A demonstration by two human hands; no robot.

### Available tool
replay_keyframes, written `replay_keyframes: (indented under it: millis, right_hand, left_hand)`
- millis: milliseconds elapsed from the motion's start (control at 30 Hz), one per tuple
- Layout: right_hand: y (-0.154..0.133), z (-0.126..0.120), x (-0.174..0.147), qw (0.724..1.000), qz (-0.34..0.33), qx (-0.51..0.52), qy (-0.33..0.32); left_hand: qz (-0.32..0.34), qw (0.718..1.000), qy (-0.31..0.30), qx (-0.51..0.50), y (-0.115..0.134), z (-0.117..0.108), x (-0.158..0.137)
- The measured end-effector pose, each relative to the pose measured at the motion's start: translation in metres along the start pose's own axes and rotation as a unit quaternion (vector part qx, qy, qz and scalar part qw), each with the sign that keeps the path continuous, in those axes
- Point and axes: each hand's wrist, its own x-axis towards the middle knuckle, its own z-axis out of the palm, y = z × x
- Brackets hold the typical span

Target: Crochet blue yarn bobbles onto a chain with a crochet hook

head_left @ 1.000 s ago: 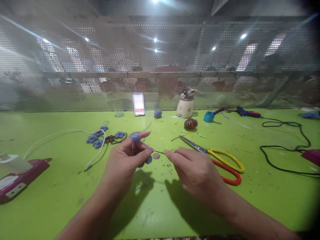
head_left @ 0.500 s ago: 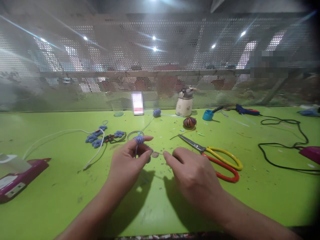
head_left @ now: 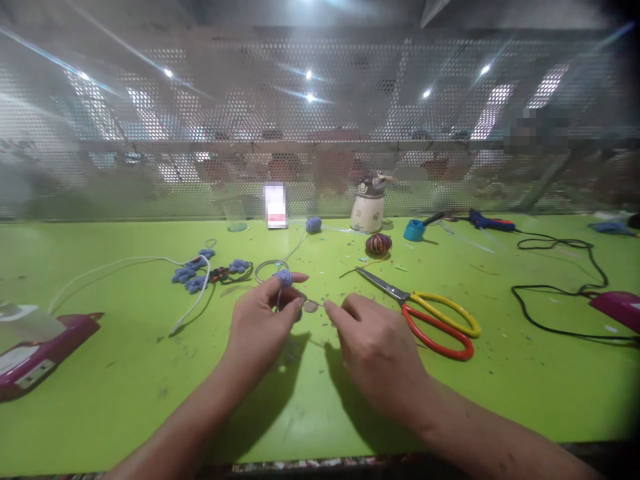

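Note:
Purple-blue yarn (head_left: 283, 278) is wound around the index finger of my left hand (head_left: 257, 320), which points to the right. The thumb of that hand pinches against its other fingers, and a small bit of yarn work is mostly hidden there. My right hand (head_left: 383, 340) is closed on a thin crochet hook (head_left: 317, 305), whose shaft spans the short gap to my left fingertips. A strand runs back from the left hand to a small purple-blue yarn ball (head_left: 313, 225). Scissors (head_left: 400, 293) with one yellow and one red handle lie partly open beside my right hand.
Crocheted purple-blue flowers (head_left: 195, 273) lie left, near a white cable (head_left: 120, 260) and a power strip (head_left: 50, 353). Farther back stand a phone (head_left: 275, 207), a bottle (head_left: 369, 207) and a blue pot (head_left: 414, 231). A multicoloured yarn ball (head_left: 379, 245) and a glue gun (head_left: 493, 222) lie rightward.
My left hand has shifted slightly right, closer to my right hand. Less of the hook shows between them. The whole view has moved a little.

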Motion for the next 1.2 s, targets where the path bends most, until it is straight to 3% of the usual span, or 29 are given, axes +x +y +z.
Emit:
replay_keyframes:
  millis: [167, 300, 600, 867, 1200]
  right_hand:
    - [-0.0009, 0.0018, -0.0002, 1.000, -0.015, -0.015, 0.020]
    - [0.0009, 0.0021, -0.0002, 0.999, 0.007, 0.029, 0.021]
    - [0.0000, 0.0006, 0.0012, 0.997, -0.023, 0.029, 0.073]
    - [0.0015, -0.0024, 0.0002, 0.992, -0.012, 0.096, 0.079]
    - [0.0035, -0.0011, 0.0018, 0.987, -0.011, 0.131, 0.090]
  left_hand:
    - [-0.037, 0.998, -0.009, -0.057, 0.0039, 0.0009, 0.0018]
    - [-0.077, 0.987, -0.008, -0.144, 0.0071, -0.0009, 0.0040]
    - [-0.122, 0.959, -0.032, -0.254, 0.0044, -0.0065, 0.0067]
    - [-0.059, 0.974, -0.035, -0.218, 0.0016, -0.0062, 0.0022]
    - [-0.053, 0.969, -0.040, -0.240, 0.0097, -0.0044, -0.0024]
